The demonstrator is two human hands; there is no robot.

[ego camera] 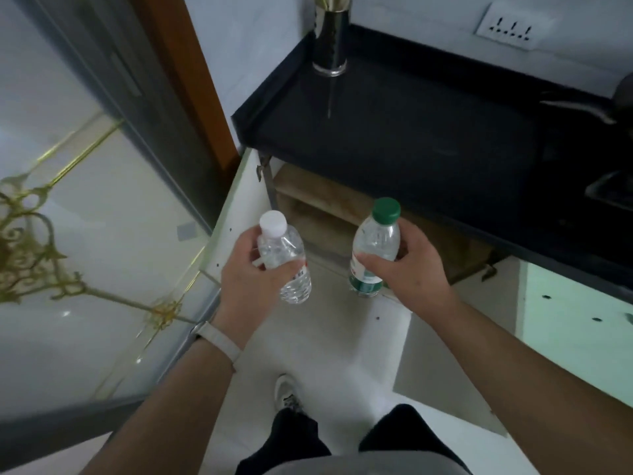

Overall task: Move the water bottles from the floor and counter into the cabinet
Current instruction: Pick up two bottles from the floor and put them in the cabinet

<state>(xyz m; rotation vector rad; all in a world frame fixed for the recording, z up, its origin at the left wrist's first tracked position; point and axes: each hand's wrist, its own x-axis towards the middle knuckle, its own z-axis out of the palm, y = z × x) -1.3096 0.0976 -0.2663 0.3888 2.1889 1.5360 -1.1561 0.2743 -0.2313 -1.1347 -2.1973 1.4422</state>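
My left hand [251, 269] grips a clear water bottle with a white cap [284, 258], held upright in the air. My right hand [411, 265] grips a second water bottle with a green cap and green label [375, 241]. Both bottles hang in front of the open cabinet [329, 207] under the black counter [411, 132]. The cabinet's wooden shelves show behind the bottles. Its white left door [236, 214] stands swung open.
A glass vase [330, 46] stands at the counter's back left corner. A wall socket [510, 27] is above the counter. A glass panel with gold ornament [68, 234] fills the left. A pale green door [575, 320] is open at right. My feet stand on the white floor [329, 354].
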